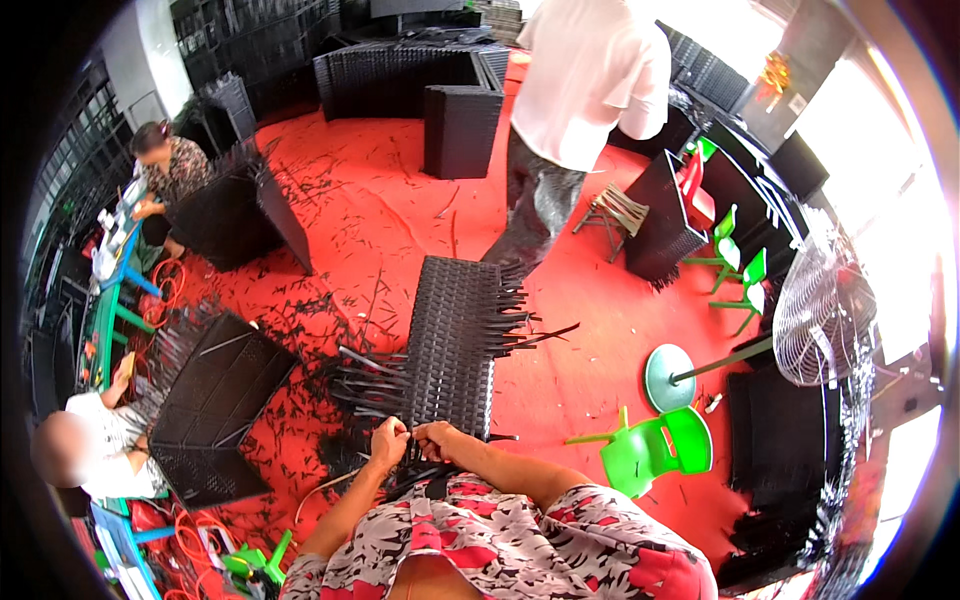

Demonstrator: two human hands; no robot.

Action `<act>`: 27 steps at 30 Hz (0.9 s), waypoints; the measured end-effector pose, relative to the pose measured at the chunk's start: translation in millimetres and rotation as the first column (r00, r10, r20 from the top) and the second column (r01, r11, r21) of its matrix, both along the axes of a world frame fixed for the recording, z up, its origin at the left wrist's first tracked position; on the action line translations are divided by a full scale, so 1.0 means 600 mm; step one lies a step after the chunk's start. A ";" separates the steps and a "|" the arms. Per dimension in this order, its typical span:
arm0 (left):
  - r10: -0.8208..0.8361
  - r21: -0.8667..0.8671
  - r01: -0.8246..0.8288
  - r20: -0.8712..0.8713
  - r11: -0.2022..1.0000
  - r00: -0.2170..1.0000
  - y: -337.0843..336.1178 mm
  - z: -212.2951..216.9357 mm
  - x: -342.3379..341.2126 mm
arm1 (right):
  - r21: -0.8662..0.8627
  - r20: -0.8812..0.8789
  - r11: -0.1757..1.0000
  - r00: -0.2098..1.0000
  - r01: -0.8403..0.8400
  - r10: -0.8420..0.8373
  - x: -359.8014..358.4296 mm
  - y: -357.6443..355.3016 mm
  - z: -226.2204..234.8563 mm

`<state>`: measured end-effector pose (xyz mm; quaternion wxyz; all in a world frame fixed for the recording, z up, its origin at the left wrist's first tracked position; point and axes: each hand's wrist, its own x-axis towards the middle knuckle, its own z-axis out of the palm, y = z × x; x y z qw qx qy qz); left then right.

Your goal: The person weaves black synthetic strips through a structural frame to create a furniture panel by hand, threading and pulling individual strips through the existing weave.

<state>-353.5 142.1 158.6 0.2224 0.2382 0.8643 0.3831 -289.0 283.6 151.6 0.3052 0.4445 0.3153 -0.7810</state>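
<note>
In front of me stands a black woven wicker furniture piece, with loose strip ends sticking out along its left and right sides. My left hand is closed in a pinch at its near left corner. Close beside it, my right hand has its fingers curled at the same near edge. The two hands almost meet. Whatever thin thing lies between the fingers is too small to make out. A bunch of black strips juts out just beyond my left hand.
A person in a white shirt stands just beyond the piece. At the left, two seated people handle other black woven pieces. To my right are a green chair and a standing fan. Strip scraps litter the red floor.
</note>
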 end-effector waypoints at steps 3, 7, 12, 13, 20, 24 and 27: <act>0.001 -0.049 0.004 0.096 0.999 0.995 0.000 -0.011 -0.005 | 0.100 -0.027 0.995 1.000 0.007 -0.005 0.002 -0.003 -0.007; -0.046 -0.051 0.049 0.048 0.998 0.998 -0.003 -0.030 -0.017 | 0.350 -0.128 0.929 0.977 -0.118 0.172 0.003 -0.010 -0.009; 0.060 -0.025 -0.060 0.000 0.998 0.998 -0.026 -0.016 -0.028 | 0.708 -0.170 0.655 0.836 -0.265 0.522 0.004 -0.023 0.040; 0.086 0.049 -0.090 0.065 0.995 0.994 -0.048 -0.055 -0.041 | 0.832 -0.155 0.496 0.754 -0.249 0.638 0.003 -0.027 0.054; 0.202 0.313 -0.165 -0.089 0.936 0.975 -0.066 0.072 -0.036 | 0.956 -0.249 0.123 0.514 0.267 0.821 -0.007 -0.033 0.040; 0.142 0.289 -0.097 -0.140 0.952 0.980 -0.062 0.142 -0.034 | 0.890 -0.435 0.454 0.391 0.049 0.811 -0.028 -0.036 0.043; 0.183 0.318 -0.098 -0.249 0.943 0.951 -0.083 0.115 -0.042 | 0.840 -0.533 0.523 0.411 0.146 0.740 -0.020 -0.047 0.033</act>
